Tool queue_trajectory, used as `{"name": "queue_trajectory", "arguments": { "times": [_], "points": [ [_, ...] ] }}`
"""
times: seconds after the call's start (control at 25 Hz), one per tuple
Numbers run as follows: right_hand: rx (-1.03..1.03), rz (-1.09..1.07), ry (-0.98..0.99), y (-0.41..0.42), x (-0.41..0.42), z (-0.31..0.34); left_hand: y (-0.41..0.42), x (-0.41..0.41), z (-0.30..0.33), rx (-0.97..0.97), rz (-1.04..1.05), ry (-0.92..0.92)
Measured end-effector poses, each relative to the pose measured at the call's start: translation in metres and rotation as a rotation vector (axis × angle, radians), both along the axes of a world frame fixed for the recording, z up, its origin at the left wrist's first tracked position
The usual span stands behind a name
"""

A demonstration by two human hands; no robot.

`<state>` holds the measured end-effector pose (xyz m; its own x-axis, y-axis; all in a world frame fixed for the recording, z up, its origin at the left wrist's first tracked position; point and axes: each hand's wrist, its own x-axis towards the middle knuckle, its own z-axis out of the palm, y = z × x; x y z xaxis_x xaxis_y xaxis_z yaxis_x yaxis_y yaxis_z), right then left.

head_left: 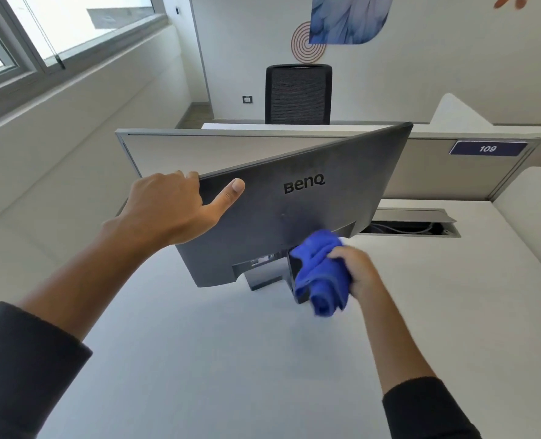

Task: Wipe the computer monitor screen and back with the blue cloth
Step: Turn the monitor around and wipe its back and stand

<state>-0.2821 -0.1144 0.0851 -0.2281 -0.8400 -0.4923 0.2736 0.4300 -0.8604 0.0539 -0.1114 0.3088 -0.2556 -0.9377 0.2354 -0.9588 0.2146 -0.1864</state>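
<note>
Left hand grips monitor top corner, thumb flat on back, fingers curled over edge. Monitor at desk far edge, back toward camera. Right hand clutches bunched cloth against stand. Advice: keep monitor steadied, flatten cloth, overlap strokes.

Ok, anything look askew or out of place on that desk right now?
Only the dark grey monitor: it is turned back-to-camera and sits tilted, left hand gripping its top corner, right hand bunching the blue cloth at its stand. No visible damage.
</note>
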Motion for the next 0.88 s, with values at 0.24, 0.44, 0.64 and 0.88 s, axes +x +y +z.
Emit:
{"name": "queue_trajectory", "arguments": {
  "times": [0.24, 0.44, 0.64, 0.88],
  "points": [
    [-0.005, -0.388, 0.189, -0.031, -0.017, 0.004, -0.002, -0.005, 0.003, 0.024, 0.022, 0.019],
    [-0.081, -0.204, 0.382, -0.032, 0.018, -0.003, -0.001, -0.005, 0.003, 0.034, 0.037, 0.016],
    [-0.083, -0.286, 0.351, -0.036, -0.007, -0.004, -0.002, -0.01, 0.005, 0.046, 0.057, -0.004],
    [-0.174, 0.139, 0.622, -0.022, -0.005, -0.012, -0.001, -0.009, 0.007, 0.054, 0.057, 0.004]
  ]
}}
